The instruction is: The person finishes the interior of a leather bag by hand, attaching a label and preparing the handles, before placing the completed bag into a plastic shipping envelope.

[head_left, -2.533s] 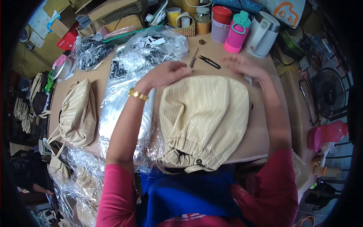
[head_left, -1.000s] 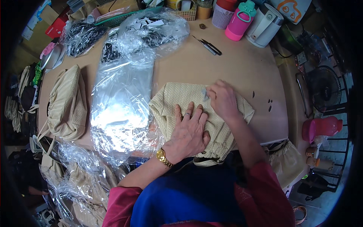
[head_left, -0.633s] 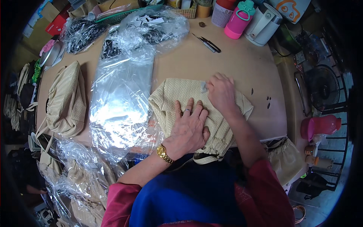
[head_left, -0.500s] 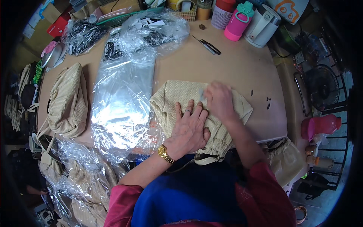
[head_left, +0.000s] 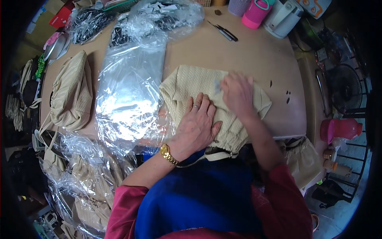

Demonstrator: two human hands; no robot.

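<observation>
A cream woven drawstring bag (head_left: 199,79) lies flattened on the tabletop in front of me, its gathered mouth and strap toward my body. Stretched flat across its middle, my left hand (head_left: 197,123) presses on the fabric with the fingers a little apart. My right hand (head_left: 238,93) is curled over the bag's right part, its fingers closed on a small pale blue-grey piece (head_left: 217,86). Only an edge of that piece shows, so its kind is unclear. A second cream drawstring bag (head_left: 73,95) stands at the left, with its straps hanging over the table edge.
Clear plastic sleeves (head_left: 129,87) cover the table left of the bag. Beyond them is a plastic bag of black and white tags (head_left: 159,20). Thin pointed tools (head_left: 223,32), a pink bottle (head_left: 256,14) and a kettle (head_left: 283,18) stand or lie farther back. Plastic-wrapped bags (head_left: 87,179) fill the lower left.
My right hand has shifted slightly over the bag, and more of the blue-grey piece shows. My left hand still presses on the bag. The whole view has tilted a little.
</observation>
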